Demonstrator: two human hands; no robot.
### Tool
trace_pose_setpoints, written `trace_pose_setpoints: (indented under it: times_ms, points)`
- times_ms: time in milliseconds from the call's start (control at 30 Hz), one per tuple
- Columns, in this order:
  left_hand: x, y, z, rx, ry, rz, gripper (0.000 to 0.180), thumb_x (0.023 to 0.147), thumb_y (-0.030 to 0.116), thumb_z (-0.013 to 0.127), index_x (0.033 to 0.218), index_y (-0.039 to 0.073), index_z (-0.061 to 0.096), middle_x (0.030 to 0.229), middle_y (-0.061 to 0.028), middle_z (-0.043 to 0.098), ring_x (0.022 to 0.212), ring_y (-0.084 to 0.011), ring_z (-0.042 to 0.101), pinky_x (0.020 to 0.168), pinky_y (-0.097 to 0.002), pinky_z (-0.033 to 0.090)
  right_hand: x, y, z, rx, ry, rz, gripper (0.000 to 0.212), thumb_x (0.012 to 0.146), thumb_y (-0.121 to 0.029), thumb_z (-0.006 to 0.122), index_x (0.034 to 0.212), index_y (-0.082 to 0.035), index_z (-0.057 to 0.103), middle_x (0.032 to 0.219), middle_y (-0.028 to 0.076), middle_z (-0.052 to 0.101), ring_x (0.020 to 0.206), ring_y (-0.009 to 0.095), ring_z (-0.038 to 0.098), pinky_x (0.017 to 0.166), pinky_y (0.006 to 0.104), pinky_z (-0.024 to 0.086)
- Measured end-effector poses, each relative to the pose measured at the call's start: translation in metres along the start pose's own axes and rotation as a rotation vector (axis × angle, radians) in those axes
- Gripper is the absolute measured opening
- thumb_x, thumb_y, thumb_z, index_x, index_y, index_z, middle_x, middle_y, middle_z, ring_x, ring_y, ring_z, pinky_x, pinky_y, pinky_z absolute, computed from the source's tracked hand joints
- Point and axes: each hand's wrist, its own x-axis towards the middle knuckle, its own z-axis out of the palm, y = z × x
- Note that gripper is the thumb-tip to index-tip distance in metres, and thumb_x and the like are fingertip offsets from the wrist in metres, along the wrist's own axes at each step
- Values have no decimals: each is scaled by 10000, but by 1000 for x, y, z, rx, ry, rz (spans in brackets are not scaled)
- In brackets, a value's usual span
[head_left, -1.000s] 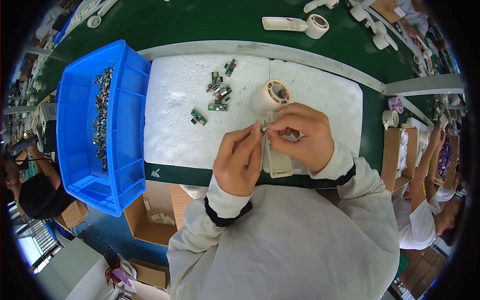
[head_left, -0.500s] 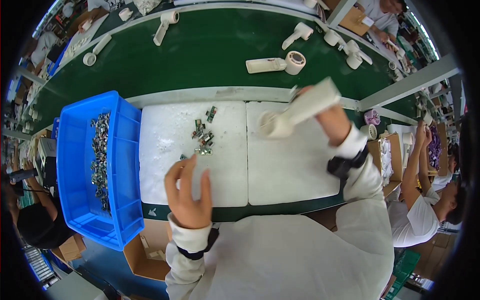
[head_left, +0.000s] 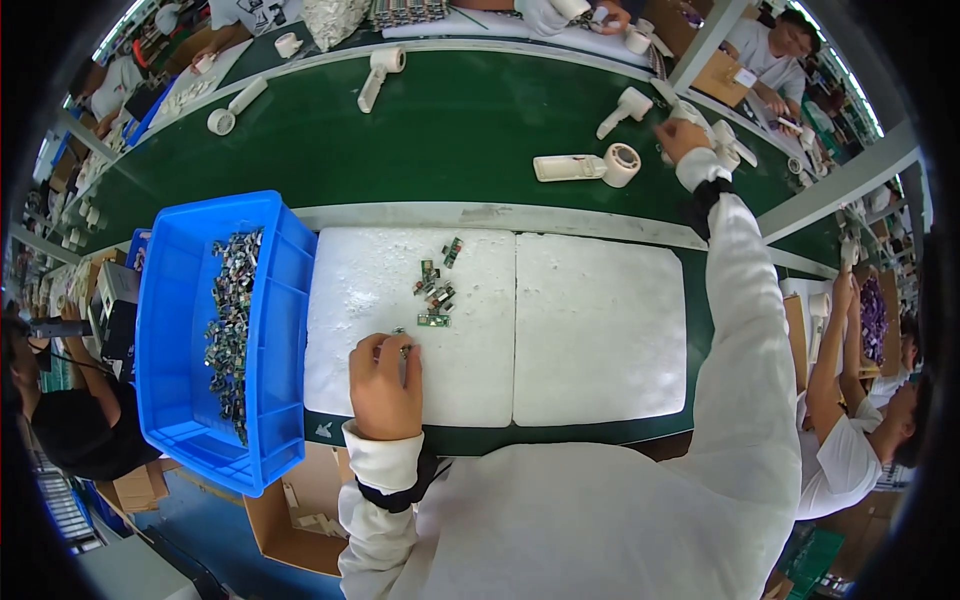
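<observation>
A white label [head_left: 745,76] is seen on a carton [head_left: 717,80] beyond the foam pad [head_left: 600,330], far R; its print is too sm. to be read. Dark print is also seen on a light shirt [head_left: 262,12] beyond the pad, far L; it can't be made out either.

L hand [head_left: 388,393] is held low over the pad's L half, palm down, fingers bent & slightly apart. A sm. circuit board [head_left: 404,351] is partly covered by the fingertips; whether it's pinched can't be told. Just past that hand, on the same half of the pad, more green boards [head_left: 433,320] are loosely grouped.

R hand [head_left: 683,138] is stretched well beyond the pad, toward its R end, over the green work surface [head_left: 450,150]. Fingers are curled down & partly hidden; whether anything's gripped can't be told. White handheld fans [head_left: 725,140] are clustered right beside it. Beyond the pad's R half, nearer to it, one fan [head_left: 585,168] is laid w/ handle to L.

Just L of the pad, a blue bin [head_left: 282,350] is placed, w/ a heap of boards [head_left: 235,320] inside. On the pad's near side, toward L, an open cardboard box [head_left: 275,535] is seen, lower down.
</observation>
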Motion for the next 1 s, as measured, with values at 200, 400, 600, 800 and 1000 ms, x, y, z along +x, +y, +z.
trace_pose_setpoints:
  times_ms: [200,400,600,800,1000]
  points:
    - [2,8,-4,-156,-70,-118,260,824,-31,732,1076,36,718,983,-145,645,801,-292,649,734,-372,539,47,-66,15,71,-159,138,502,894,-555,625,996,-87,774,821,102,748,843,272,727,799,397,552]
    - [-2,13,-18,-363,-110,-66,271,818,-55,749,1074,33,737,963,-135,658,781,-284,685,695,-356,558,73,-29,11,529,-281,313,436,846,-489,693,1019,-92,743,855,53,709,784,189,659,663,348,509]
    - [1,22,-22,-572,-181,-76,311,820,-123,716,1090,26,758,997,-119,685,875,-195,693,762,-299,551,-128,-122,-70,721,-378,-289,220,856,-252,718,763,-76,623,679,10,616,589,145,580,527,326,415]
    - [9,44,-9,-958,-490,-246,278,859,-125,700,1107,-5,743,1059,-130,702,938,-190,695,807,-288,556,-296,-186,-59,175,-347,-582,124,843,-169,705,806,-65,648,648,118,644,587,313,646,566,422,518]
    - [-16,36,2,-876,-379,-61,261,879,-102,702,1125,-16,723,1049,-124,716,924,-202,705,822,-297,558,-311,-202,-45,513,-514,-690,141,866,-184,716,975,-96,734,738,82,695,620,272,679,585,394,536]
